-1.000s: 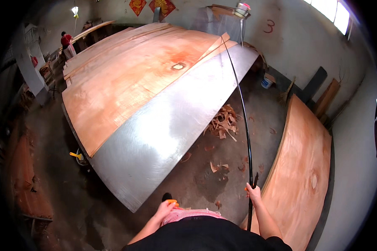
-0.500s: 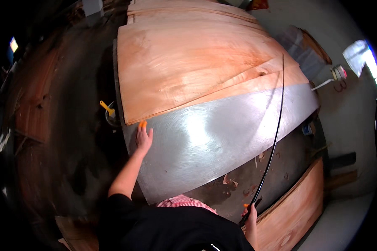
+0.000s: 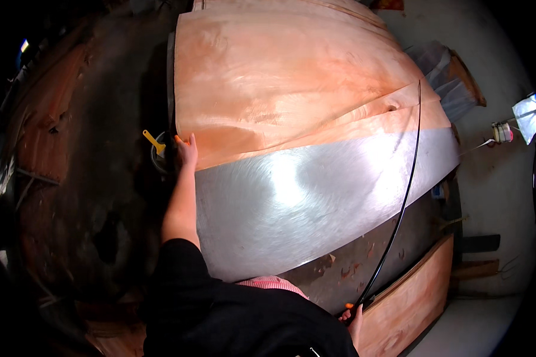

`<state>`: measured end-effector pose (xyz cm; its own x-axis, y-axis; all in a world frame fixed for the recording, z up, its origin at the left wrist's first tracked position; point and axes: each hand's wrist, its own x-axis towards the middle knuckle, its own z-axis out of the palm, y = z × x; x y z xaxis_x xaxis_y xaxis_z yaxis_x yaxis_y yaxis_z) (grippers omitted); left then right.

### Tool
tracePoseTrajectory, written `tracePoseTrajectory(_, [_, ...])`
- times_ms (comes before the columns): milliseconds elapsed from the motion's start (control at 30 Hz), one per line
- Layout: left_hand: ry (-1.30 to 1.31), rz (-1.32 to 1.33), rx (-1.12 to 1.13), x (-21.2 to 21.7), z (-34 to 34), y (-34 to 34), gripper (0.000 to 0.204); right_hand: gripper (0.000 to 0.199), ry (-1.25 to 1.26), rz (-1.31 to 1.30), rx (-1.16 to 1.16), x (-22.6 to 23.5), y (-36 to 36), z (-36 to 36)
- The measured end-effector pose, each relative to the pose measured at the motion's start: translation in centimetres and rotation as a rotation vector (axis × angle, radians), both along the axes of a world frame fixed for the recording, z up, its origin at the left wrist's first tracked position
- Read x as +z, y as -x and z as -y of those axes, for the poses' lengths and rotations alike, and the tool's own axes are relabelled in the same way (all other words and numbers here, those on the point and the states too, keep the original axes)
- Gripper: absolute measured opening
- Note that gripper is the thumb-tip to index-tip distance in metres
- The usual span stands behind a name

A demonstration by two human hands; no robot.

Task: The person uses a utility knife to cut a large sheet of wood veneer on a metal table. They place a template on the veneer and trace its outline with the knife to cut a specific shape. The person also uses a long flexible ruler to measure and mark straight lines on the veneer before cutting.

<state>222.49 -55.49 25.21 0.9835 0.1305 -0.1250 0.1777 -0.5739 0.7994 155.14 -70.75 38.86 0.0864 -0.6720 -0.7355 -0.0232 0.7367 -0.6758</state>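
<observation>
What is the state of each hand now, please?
Left hand: at the edge of the wood sheet; grip cannot be told.
Right hand: closed, holding the thin black rod.

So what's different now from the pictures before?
The left hand moved forward, away from the person's body, to the near left corner of the top wood sheet; whether it grips the corner is hard to see. The view turned too. The right hand still holds the black rod.
</observation>
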Motion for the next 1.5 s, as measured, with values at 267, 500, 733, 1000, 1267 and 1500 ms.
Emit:
tracePoseTrajectory(267, [0.461,-0.049,-0.031,-2.4,-5.1,-7.9,0.032,0.042,-0.007,-0.025,-0.015,-0.6,0.0,0.2])
tracePoseTrajectory(500, [0.861,-0.557,-0.399,-1.3,-6.0,-1.8,0.035,0.031,0.311,-0.250,-0.024,2.7,-2.5,-1.2])
tracePoseTrajectory(733, [0.648,-1.139,-0.521,-4.4,-6.0,20.5,0.027,0.025,0.511,-0.446,-0.061,2.7,-1.7,-1.4])
tracePoseTrajectory(1000, [-0.181,-0.646,-1.566,-0.3,-5.6,33.9,0.046,0.022,0.473,-0.408,-0.043,1.5,1.8,0.9])
tracePoseTrajectory(1267, [-0.091,-0.351,-1.741,5.6,0.5,33.0,0.032,0.031,0.471,-0.219,0.165,0.0,-1.7,7.1])
tracePoseTrajectory(1500, [0.652,-1.313,-1.704,7.3,10.0,45.2,0.059,0.036,0.643,-0.015,0.151,-3.4,-12.2,18.9])
